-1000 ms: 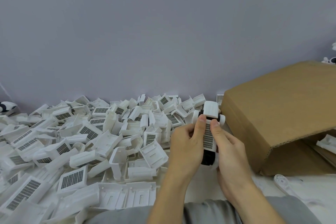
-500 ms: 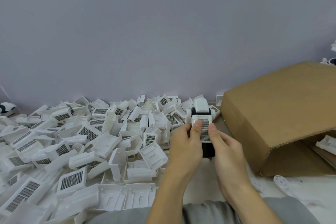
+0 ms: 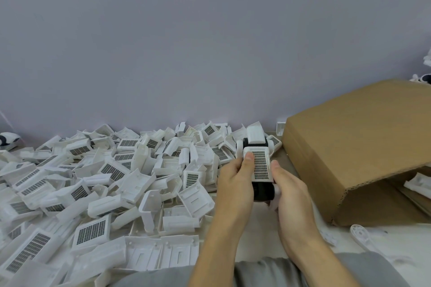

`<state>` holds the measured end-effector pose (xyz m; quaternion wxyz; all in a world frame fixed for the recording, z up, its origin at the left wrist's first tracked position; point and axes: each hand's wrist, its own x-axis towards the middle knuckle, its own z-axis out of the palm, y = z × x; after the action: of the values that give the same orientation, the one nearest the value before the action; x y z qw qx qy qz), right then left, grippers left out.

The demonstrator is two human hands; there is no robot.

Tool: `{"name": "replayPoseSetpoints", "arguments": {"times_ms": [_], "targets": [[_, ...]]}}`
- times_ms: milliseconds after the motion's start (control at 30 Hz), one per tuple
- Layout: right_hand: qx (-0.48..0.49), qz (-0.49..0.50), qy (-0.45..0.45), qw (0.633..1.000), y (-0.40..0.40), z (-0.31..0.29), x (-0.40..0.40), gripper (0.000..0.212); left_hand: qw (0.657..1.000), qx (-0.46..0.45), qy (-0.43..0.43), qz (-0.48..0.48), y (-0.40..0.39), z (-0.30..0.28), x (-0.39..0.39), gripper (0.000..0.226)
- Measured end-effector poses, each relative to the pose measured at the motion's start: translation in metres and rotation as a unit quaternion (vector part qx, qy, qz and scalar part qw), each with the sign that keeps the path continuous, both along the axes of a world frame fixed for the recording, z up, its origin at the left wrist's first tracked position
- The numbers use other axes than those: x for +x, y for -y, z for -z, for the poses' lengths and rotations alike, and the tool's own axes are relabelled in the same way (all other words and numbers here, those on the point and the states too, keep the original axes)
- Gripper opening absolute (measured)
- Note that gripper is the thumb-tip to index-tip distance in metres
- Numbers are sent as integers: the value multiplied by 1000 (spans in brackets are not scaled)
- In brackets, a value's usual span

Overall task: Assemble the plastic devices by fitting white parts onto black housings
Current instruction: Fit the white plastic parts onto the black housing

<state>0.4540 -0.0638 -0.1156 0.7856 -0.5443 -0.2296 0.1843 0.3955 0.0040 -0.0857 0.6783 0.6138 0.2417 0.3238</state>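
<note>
Both hands hold one device above the table, just right of centre. It has a black housing below and a white part with a dark grid panel on top, plus a white cap at the far end. My left hand grips its left side, thumb lying on the panel's upper left corner. My right hand grips the right side, thumb against the panel's right edge. The fingers underneath are hidden.
A big heap of loose white parts covers the table from the left edge to the hands. A cardboard box lies on its side at the right, more parts inside. A small white bracket lies before it. The wall stands close behind.
The device has shifted a little left and toward me. My thumbs have spread from the panel's middle to its left corner and right edge, so the grid shows fully.
</note>
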Motion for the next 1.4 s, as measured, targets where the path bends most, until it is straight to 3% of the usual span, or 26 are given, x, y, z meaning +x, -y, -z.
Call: {"name": "replayPoseSetpoints", "arguments": {"times_ms": [100,200,400,533,667,833,1000,1267,1400], "targets": [[6,-3,3,1000,0,0,1,33,999,-17,8,33,0,-1,-1,38],[-16,24,-1,1000,0,1,3,32,999,15,-17,33,-1,2,-1,25],[-86,52,45,994,-2,2,1,31,994,87,-63,7,-6,4,-2,28],[-78,73,58,993,-1,0,-1,29,998,57,-39,9,-3,2,0,25],[-58,134,92,985,-1,-2,-4,10,1000,0,-9,-15,-4,0,-1,21],[-135,127,166,969,-1,-1,-10,36,995,-86,9,-51,-11,2,-2,44],[-192,168,227,940,1,1,-7,59,990,-130,47,5,-5,-1,1,42],[-181,234,247,923,1,-1,-6,51,996,-83,29,26,-3,1,4,41],[-173,255,273,911,0,-2,-8,43,1000,-5,-10,-23,-3,2,2,32]]}}
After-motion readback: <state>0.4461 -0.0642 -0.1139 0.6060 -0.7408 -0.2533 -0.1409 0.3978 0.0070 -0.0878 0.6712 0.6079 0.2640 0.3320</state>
